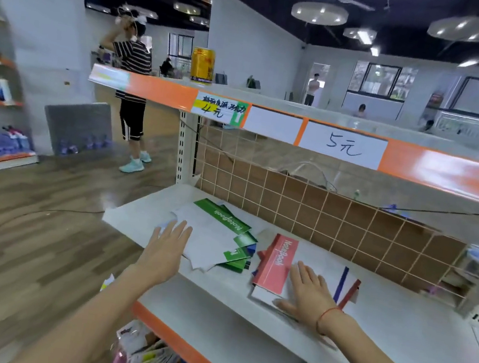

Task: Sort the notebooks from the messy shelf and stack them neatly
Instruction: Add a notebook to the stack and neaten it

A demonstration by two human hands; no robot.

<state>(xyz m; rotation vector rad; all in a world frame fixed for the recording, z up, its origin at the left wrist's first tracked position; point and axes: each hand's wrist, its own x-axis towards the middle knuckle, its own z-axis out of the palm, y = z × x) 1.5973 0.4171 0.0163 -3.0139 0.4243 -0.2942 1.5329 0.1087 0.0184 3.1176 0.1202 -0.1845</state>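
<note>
Now both hands lie flat on loose notebooks on the shelf (242, 329)
Left hand (168, 243), fingers straight, touches the green pile (225, 231) at 1 o'clock; right hand (307, 295), fingers spread, presses the red notebook (277, 263), long axis toward 12, nearer

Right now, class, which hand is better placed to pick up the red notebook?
The right hand: it lies flat on the pile under the red notebook. The left hand rests on the green notebooks.

- Left hand (168, 246), fingers straight, on the green notebook pile (221, 234).
- Right hand (310, 296) flat on the red notebook (276, 263).
- Both piles lie on the white shelf (365, 328).
</note>
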